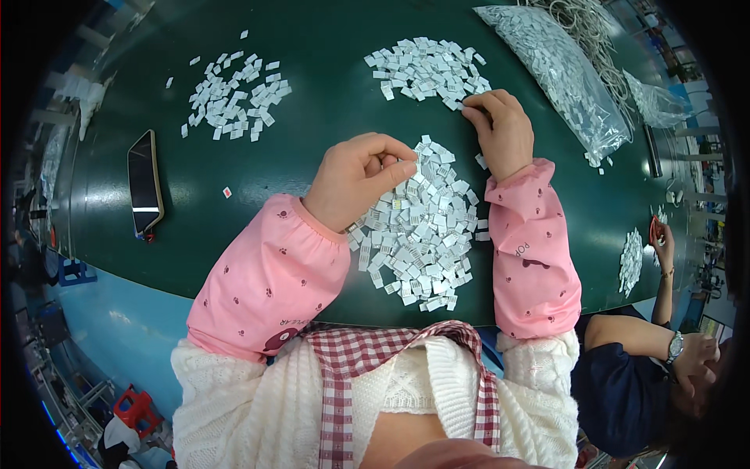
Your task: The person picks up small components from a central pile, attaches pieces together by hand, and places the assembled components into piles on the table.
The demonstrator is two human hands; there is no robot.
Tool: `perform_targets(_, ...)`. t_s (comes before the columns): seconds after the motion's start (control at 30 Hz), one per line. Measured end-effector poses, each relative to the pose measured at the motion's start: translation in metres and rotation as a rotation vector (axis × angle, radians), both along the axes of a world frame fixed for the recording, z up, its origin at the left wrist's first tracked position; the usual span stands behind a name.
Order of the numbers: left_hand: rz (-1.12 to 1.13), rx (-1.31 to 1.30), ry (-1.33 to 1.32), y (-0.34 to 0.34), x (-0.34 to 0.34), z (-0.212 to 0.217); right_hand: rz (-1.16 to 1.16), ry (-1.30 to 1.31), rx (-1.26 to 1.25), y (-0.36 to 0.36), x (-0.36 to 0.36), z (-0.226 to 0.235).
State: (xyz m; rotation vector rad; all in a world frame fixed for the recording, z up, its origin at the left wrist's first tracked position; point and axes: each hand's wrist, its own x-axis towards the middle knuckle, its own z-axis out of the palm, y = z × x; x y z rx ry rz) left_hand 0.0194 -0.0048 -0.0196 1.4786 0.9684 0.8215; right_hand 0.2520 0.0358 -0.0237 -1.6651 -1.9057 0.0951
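A large heap of small white plastic pieces with slotted faces, like connector housings [426,234], lies on the green table in front of me. Over its far left edge, my left hand [361,173] is closed in a pinch, with a small white piece at the fingertips. My right hand [502,129] reaches to the near right edge of a second pile [426,66] of the same pieces. Its thumb and forefinger are pinched together there; what lies between them is too small to make out. Both forearms wear pink sleeve covers.
A third, looser pile [234,98] spreads at the far left, near a phone [145,181]. A clear bag [558,74] full of pieces lies at the far right beside bundled pale cords [586,27]. Another person [625,375] works at the right by a small pile [630,262].
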Motion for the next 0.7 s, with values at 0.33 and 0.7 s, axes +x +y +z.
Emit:
perform_targets(0.33,0.004,-0.021,-0.051,0.002,0.000,0.000,0.040,0.036,-0.016,-0.003,0.003,0.001)
perform_targets(0.7,0.105,-0.123,-0.341,-0.003,0.002,0.017,0.275,1.064,-0.491,-0.047,-0.041,0.046)
